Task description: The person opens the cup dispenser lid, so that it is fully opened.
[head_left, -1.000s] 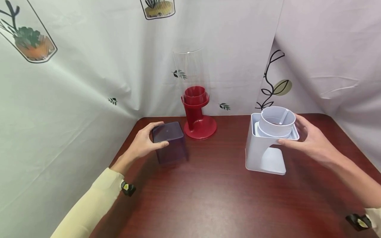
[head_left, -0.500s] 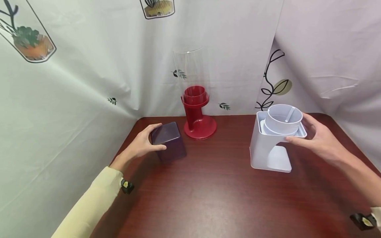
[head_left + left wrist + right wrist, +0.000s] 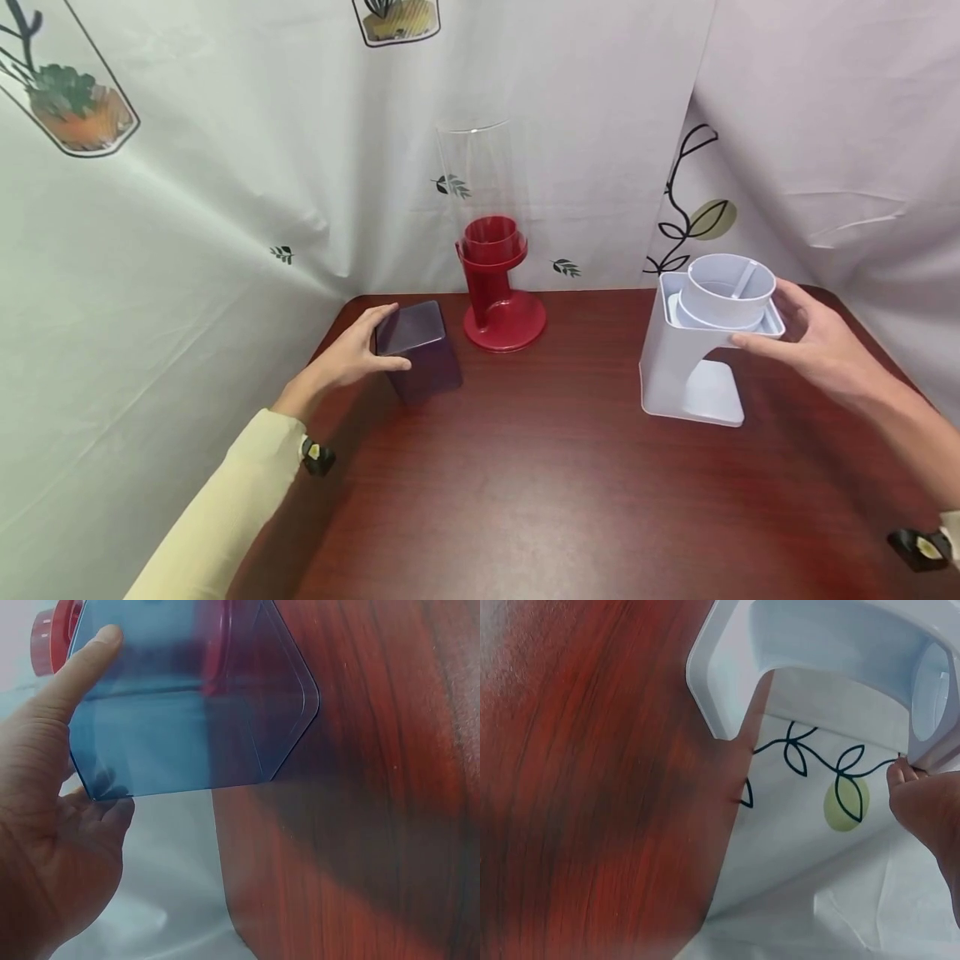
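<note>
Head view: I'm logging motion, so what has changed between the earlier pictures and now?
The white stand moved right and a little away from the person, held by the right hand. The box, in the left hand, shifted slightly left and away. Neither was let go. The red stand and clear tube stayed put.

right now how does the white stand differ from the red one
The white stand has a squarish base; the red stand has a round one. The red stand carries a tall clear tube; the white stand has none. The right hand grips the white stand, while neither hand touches the red stand. Both have a cup-like top.
</note>
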Demonstrator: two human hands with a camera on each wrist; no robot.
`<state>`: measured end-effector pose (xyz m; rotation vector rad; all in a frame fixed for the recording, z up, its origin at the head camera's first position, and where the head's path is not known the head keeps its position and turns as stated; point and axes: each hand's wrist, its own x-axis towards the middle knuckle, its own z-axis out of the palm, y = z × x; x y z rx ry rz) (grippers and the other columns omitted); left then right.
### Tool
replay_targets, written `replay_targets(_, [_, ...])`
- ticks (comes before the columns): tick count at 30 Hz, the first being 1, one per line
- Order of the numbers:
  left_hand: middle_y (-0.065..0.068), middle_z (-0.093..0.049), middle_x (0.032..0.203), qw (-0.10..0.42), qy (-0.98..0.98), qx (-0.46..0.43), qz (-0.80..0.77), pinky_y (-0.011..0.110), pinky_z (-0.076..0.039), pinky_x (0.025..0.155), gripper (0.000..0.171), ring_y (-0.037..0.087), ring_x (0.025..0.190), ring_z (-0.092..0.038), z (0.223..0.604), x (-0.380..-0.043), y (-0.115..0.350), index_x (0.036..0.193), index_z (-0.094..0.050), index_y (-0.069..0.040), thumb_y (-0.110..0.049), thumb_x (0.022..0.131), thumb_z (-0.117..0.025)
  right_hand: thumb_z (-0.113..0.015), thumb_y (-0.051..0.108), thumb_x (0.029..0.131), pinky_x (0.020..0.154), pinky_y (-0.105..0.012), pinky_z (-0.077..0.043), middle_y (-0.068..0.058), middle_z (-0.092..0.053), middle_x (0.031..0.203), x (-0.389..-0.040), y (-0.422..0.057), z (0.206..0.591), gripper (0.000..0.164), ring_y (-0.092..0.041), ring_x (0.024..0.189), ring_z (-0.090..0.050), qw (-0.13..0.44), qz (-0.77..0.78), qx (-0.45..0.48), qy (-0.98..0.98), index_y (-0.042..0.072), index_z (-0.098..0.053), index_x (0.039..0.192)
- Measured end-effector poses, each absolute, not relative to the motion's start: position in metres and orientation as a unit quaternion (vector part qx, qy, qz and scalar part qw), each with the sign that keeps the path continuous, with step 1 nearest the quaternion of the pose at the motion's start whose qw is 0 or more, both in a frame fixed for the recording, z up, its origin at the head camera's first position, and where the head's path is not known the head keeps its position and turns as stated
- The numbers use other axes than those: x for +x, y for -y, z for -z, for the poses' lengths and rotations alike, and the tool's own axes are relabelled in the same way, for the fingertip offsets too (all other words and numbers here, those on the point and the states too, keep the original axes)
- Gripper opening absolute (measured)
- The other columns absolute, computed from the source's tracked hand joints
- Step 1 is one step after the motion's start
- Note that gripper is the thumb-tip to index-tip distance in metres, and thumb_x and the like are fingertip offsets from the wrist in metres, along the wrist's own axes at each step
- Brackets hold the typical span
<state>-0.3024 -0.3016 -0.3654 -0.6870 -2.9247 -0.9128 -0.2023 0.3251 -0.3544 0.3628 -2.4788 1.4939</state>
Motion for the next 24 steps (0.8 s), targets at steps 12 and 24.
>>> replay_targets(12, [0.021,-0.019,0.174,-0.039,0.939,-0.188,0.284,0.061,-0.022,0.125,0.113,0.040,0.160,-0.018,0.357,-0.318,0.304,0.168,-0.019,-0.001,-0.034,0.088,-0.090,-0.080,0.010,0.096,0.087,-0.008,-0.043,0.017,-0.063,0.125,-0.220,-0.344,0.349,0.074,0.004,0.108,-0.060,0.091,-0.478,0.099,0.868,0.009,-0.040,0.158])
replay_targets(24, [0.016,-0.006,0.177,-0.073,0.933,-0.175,0.305,0.058,-0.016,0.127,0.111,0.035,0.162,-0.007,0.352,-0.338,0.309,0.170,-0.012,-0.003,-0.030,0.092,-0.087,-0.076,0.017,0.100,0.093,-0.006,-0.041,0.002,-0.053,0.144,-0.245,-0.348,0.346,0.083,0.009,0.122,-0.051,0.072,-0.483,0.095,0.868,0.007,-0.027,0.166])
